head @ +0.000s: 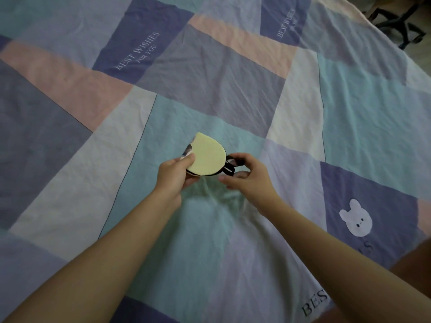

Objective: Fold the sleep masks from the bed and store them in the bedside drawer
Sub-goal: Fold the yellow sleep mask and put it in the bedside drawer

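Note:
A sleep mask (207,155) with a pale yellow side facing up is folded in half and held above the bed. My left hand (175,176) pinches its lower left edge, thumb on top. A patterned side of the mask peeks out at the left under the yellow layer. My right hand (246,174) grips the black elastic strap (229,167) that sticks out from the mask's right edge. The bedside drawer is not in view.
The bed is covered by a patchwork sheet (233,94) in blue, teal, pink and white, with a white rabbit print (355,217) at the right. A black chair base (401,22) stands on the floor past the bed's far right corner.

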The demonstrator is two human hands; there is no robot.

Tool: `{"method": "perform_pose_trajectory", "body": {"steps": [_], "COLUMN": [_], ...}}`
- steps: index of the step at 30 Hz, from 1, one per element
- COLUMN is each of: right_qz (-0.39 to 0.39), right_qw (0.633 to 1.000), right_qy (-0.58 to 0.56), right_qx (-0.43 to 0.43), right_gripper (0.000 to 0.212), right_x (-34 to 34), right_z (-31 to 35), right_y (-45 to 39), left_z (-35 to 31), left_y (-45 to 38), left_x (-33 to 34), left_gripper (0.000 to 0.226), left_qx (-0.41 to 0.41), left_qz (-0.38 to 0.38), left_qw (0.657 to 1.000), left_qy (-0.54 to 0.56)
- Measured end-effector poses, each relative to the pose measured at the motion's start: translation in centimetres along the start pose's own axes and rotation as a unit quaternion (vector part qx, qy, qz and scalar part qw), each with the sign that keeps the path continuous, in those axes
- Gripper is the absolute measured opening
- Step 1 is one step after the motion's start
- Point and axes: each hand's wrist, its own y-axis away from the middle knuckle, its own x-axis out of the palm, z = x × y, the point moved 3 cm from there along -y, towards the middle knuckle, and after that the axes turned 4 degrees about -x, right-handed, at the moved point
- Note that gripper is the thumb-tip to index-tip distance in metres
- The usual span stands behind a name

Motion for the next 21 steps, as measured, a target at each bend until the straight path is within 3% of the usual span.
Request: {"method": "perform_pose_trajectory", "body": {"steps": [3, 5, 8, 12, 15, 21], "right_qz": [-0.004, 0.001, 0.023, -0.013, -0.027, 0.004], "right_qw": [0.999, 0.997, 0.998, 0.989, 0.959, 0.895], "right_qy": [0.009, 0.029, 0.003, -0.145, -0.282, -0.44], "right_qx": [-0.032, -0.066, -0.061, -0.026, 0.012, 0.073], "right_gripper": [0.012, 0.002, 0.007, 0.028, 0.043, 0.031], "right_x": [0.3, 0.5, 0.9, 0.7, 0.9, 1.5], "right_z": [0.2, 0.9, 1.4, 2.1, 2.8, 4.9], "right_y": [0.0, 0.1, 0.3, 0.4, 0.6, 0.9], "left_z": [-0.1, -0.1, -0.4, -0.8, -1.0, -1.1], "left_y": [0.0, 0.0, 0.0, -0.4, -0.8, -2.0], "left_x": [-0.4, -0.3, -0.2, -1.2, -2.2, -4.5], "left_gripper": [0.017, 0.019, 0.014, 0.016, 0.018, 0.019], "left_qx": [-0.012, -0.033, -0.05, -0.046, -0.044, -0.001], "left_qz": [-0.009, 0.023, 0.036, 0.001, -0.028, -0.096], "left_qw": [1.0, 0.999, 0.998, 0.996, 0.992, 0.992], "left_qy": [-0.002, -0.004, 0.024, 0.076, 0.119, 0.081]}}
